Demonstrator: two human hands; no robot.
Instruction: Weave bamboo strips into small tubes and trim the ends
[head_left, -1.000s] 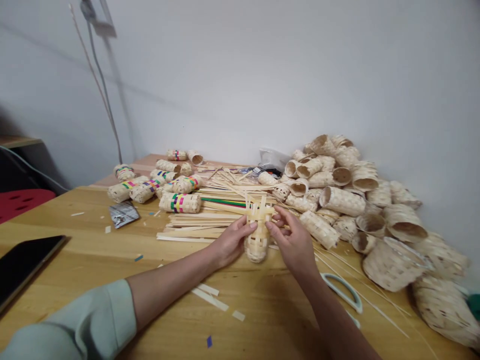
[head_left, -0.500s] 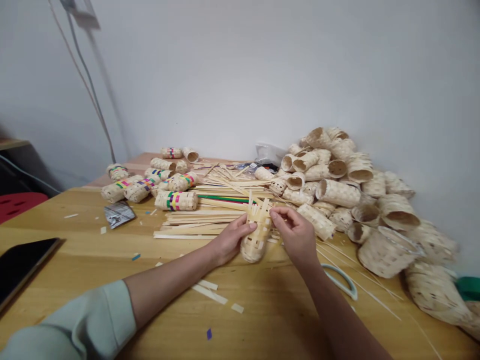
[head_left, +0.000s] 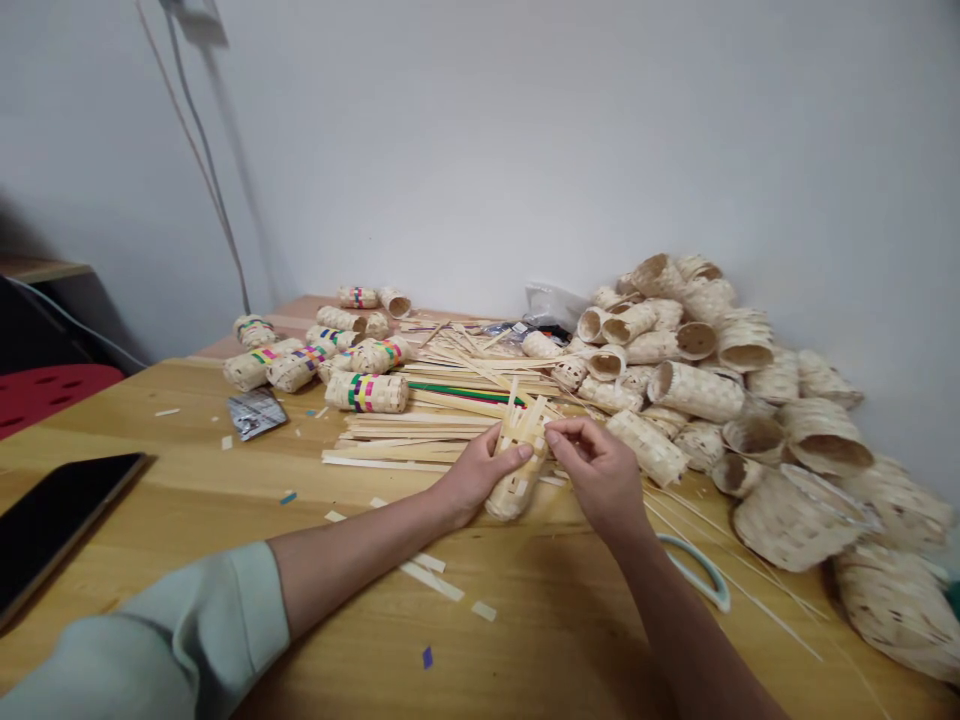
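Wooden counter [head_left: 540, 620] | left hand [head_left: 478, 473] fingers clamped on half-woven bamboo basket [head_left: 516, 496] | right hand [head_left: 598, 470] fingers pinched on its upright strips [head_left: 523, 420]

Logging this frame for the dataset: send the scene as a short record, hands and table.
left hand: grips a half-woven bamboo tube
right hand: fingertips at the tube's loose upright strips
beside the hands: flat bamboo strips
right of the hands: heap of woven bamboo tubes
far left: colour-banded woven rolls, foil packet
near left: dark tablet
surface: wooden table
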